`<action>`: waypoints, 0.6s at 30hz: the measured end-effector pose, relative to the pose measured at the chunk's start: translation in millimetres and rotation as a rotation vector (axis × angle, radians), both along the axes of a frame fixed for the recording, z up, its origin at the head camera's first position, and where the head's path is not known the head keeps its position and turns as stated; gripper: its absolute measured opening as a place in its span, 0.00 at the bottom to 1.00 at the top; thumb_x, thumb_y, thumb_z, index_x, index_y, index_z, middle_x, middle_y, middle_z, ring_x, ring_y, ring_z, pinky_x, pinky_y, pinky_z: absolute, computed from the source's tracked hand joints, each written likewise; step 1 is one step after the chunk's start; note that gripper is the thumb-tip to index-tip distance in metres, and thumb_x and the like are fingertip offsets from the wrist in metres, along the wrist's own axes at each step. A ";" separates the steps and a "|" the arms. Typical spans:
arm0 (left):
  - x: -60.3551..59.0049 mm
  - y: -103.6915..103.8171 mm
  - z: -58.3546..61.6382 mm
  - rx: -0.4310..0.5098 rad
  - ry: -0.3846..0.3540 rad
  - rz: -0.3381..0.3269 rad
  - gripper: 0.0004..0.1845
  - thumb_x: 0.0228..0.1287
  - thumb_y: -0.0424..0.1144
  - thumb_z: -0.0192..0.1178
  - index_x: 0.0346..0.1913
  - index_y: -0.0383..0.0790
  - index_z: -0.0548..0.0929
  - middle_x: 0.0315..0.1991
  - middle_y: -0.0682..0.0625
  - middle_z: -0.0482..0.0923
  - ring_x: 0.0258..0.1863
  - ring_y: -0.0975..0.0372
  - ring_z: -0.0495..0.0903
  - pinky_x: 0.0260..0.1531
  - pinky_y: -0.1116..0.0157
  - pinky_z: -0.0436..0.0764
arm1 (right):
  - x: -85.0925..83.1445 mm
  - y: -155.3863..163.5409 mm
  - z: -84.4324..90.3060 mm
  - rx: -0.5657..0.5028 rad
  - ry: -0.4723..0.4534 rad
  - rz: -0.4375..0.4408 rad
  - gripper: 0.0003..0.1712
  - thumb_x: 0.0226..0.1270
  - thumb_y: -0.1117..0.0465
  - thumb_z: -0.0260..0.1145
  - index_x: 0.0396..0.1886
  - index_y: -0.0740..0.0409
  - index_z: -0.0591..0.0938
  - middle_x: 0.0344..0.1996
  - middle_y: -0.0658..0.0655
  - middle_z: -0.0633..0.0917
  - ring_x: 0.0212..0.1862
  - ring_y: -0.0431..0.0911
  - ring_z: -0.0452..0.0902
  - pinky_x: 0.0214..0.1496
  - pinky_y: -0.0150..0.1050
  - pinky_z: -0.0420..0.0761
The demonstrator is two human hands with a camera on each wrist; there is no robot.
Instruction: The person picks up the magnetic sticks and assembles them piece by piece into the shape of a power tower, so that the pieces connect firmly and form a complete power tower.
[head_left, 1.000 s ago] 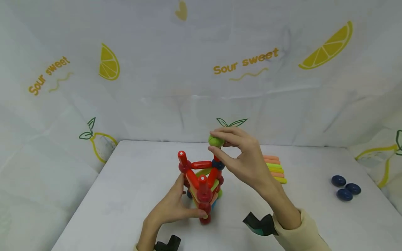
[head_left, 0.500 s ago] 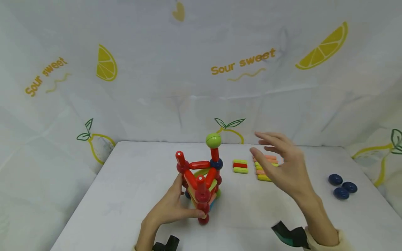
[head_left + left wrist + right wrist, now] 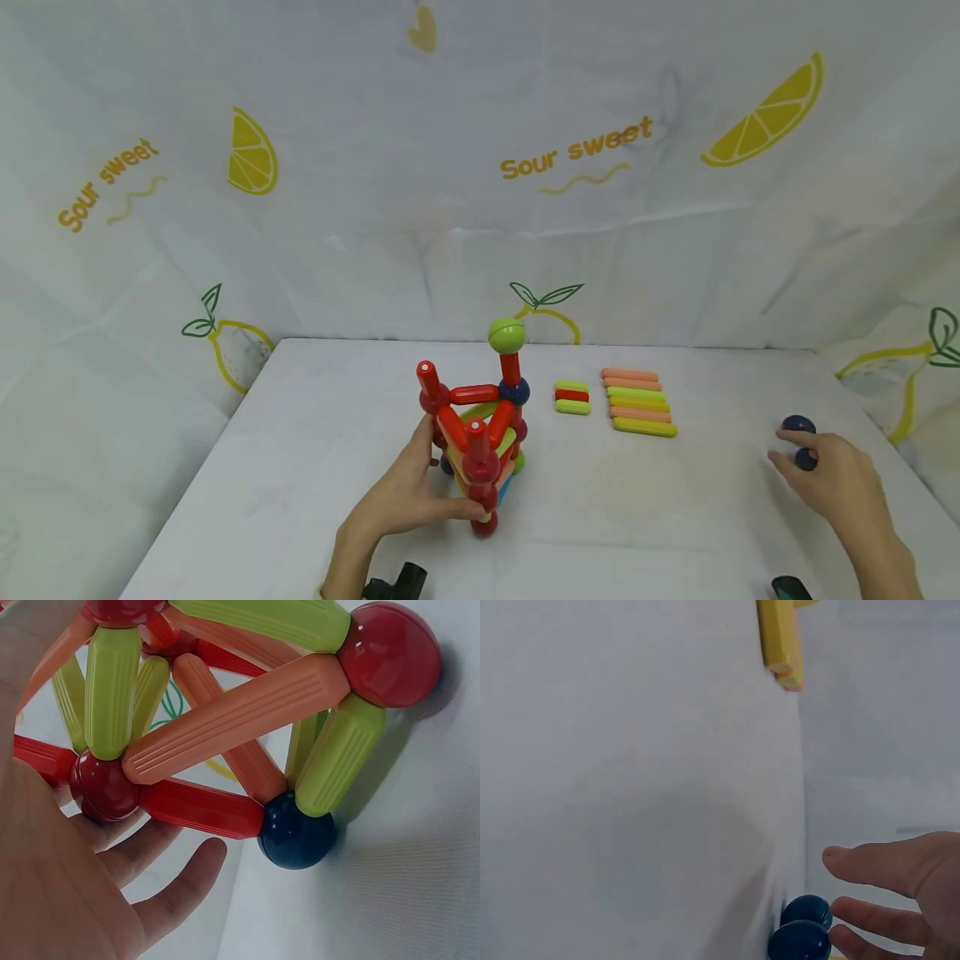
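A tower of magnetic rods and balls [image 3: 480,468] stands on the white table, with red, green and orange rods joined by red and dark blue balls. A green ball [image 3: 507,335] tops its rear upright rod. My left hand [image 3: 408,493] grips the tower low on its left, thumb across the front; in the left wrist view the fingers reach behind a red ball [image 3: 106,786]. At the table's right, my right hand [image 3: 843,487] is over the dark blue balls [image 3: 797,424]. In the right wrist view its fingertips touch or nearly touch the blue balls [image 3: 799,941], the thumb apart.
Short green and red rods [image 3: 572,397] lie right of the tower. Beside them is a row of longer orange and yellow-green rods [image 3: 637,404]. A white cloth [image 3: 420,275] printed with lemons hangs behind the table.
My right hand has let go of the green ball, left on the upright rod, and has moved far right to the blue balls. The left hand keeps its hold on the tower.
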State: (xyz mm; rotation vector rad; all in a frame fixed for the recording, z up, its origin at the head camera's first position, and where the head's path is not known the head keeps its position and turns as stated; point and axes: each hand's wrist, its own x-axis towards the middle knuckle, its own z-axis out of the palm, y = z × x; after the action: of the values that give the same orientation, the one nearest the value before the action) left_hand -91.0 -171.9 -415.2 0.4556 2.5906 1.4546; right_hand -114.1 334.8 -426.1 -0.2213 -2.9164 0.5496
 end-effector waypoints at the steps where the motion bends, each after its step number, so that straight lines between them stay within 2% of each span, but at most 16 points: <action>1: -0.3 0.3 -0.2 0.002 -0.007 0.001 0.64 0.41 0.57 0.83 0.78 0.54 0.52 0.61 0.59 0.73 0.61 0.63 0.71 0.55 0.53 0.79 | 0.9 3.6 -2.6 0.006 -0.039 -0.002 0.23 0.61 0.62 0.71 0.52 0.74 0.82 0.53 0.87 0.76 0.52 0.82 0.70 0.45 0.71 0.73; 3: -1.1 1.2 -0.8 0.010 -0.019 0.001 0.64 0.42 0.57 0.83 0.78 0.56 0.52 0.63 0.60 0.72 0.63 0.62 0.70 0.57 0.52 0.79 | 3.2 7.4 -6.5 0.013 -0.068 -0.013 0.23 0.60 0.63 0.71 0.51 0.73 0.83 0.52 0.87 0.76 0.52 0.82 0.71 0.45 0.70 0.74; 7: -2.3 2.8 -1.9 0.008 -0.019 -0.008 0.64 0.42 0.58 0.82 0.78 0.58 0.50 0.65 0.60 0.71 0.65 0.62 0.69 0.56 0.52 0.79 | 9.3 12.2 -11.4 0.032 0.056 -0.088 0.22 0.52 0.69 0.74 0.47 0.75 0.83 0.49 0.87 0.76 0.48 0.82 0.70 0.45 0.71 0.72; 9: -2.5 2.8 -2.0 0.009 -0.016 -0.009 0.64 0.42 0.57 0.82 0.78 0.57 0.51 0.64 0.60 0.71 0.65 0.62 0.70 0.56 0.53 0.79 | 11.0 16.3 -12.8 0.045 0.086 -0.123 0.23 0.51 0.69 0.75 0.48 0.75 0.82 0.49 0.87 0.75 0.48 0.82 0.69 0.47 0.73 0.70; 10: -2.5 2.6 -2.1 0.009 -0.016 -0.010 0.64 0.42 0.57 0.82 0.78 0.58 0.50 0.64 0.60 0.71 0.64 0.62 0.70 0.56 0.53 0.79 | 11.1 18.5 -13.5 0.048 0.083 -0.135 0.24 0.51 0.69 0.75 0.49 0.76 0.81 0.48 0.87 0.74 0.48 0.82 0.68 0.48 0.73 0.70; 14: -2.2 1.8 -1.8 0.021 -0.024 -0.014 0.62 0.43 0.56 0.83 0.77 0.57 0.51 0.62 0.60 0.72 0.63 0.63 0.70 0.56 0.53 0.78 | 9.2 25.8 -16.3 0.037 -0.068 -0.178 0.28 0.56 0.65 0.72 0.55 0.76 0.77 0.52 0.86 0.72 0.53 0.80 0.66 0.56 0.74 0.69; 18: -2.4 1.9 -1.9 0.015 -0.016 -0.023 0.62 0.43 0.56 0.82 0.77 0.54 0.53 0.60 0.59 0.73 0.61 0.62 0.71 0.54 0.53 0.79 | 9.7 31.9 -20.5 -0.017 -0.016 -0.268 0.29 0.59 0.67 0.67 0.59 0.76 0.75 0.56 0.86 0.68 0.60 0.78 0.61 0.69 0.72 0.57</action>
State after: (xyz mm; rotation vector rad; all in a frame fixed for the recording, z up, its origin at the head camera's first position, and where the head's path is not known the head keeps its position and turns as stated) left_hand -93.4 -170.1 -417.2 0.4722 2.5550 1.4648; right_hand -104.3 366.7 -446.6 -0.6102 -2.8320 0.5299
